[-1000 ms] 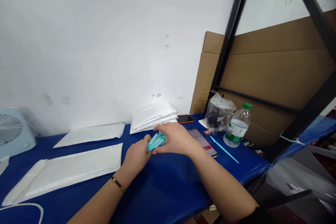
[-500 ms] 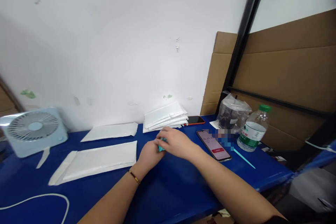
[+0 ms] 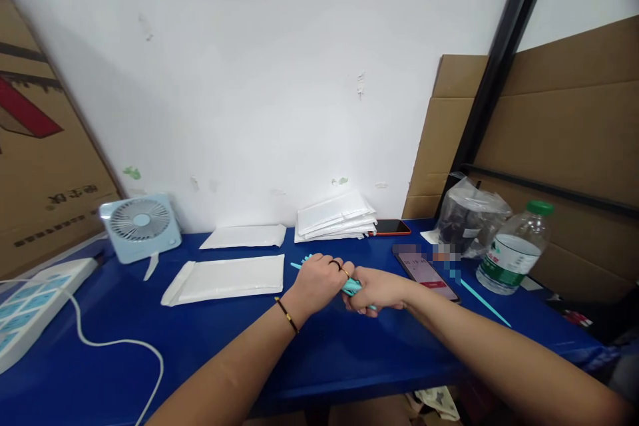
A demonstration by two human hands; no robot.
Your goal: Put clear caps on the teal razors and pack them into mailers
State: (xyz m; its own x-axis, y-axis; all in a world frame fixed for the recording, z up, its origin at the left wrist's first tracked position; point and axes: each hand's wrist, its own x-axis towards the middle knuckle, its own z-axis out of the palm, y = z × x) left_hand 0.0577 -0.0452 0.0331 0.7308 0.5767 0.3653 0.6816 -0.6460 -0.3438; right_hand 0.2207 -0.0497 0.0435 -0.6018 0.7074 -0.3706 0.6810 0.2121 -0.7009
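Left hand point(image 3: 319, 283) and right hand point(image 3: 377, 289) closed around slim teal plastic-looking sticks point(image 3: 352, 287), nine o'clock from lit black-edged smartphone point(image 3: 423, 271). Probably light, stiff, slippery; best gripped mid-length, thin tips likely fragile.

Deep blue runs across the table point(image 3: 339, 353) from its front edge to the back, where I see plain white envelopes point(image 3: 334, 216), a pale blue fan point(image 3: 142, 226) and a black-screened phone point(image 3: 392, 227) rimmed in orange. The held bundle point(image 3: 352, 287) is turquoise, and so is the stick point(image 3: 484, 303) near the right edge. The bottle point(image 3: 514, 253) beside it has a green cap point(image 3: 540, 207) and green-and-white label point(image 3: 510, 259).
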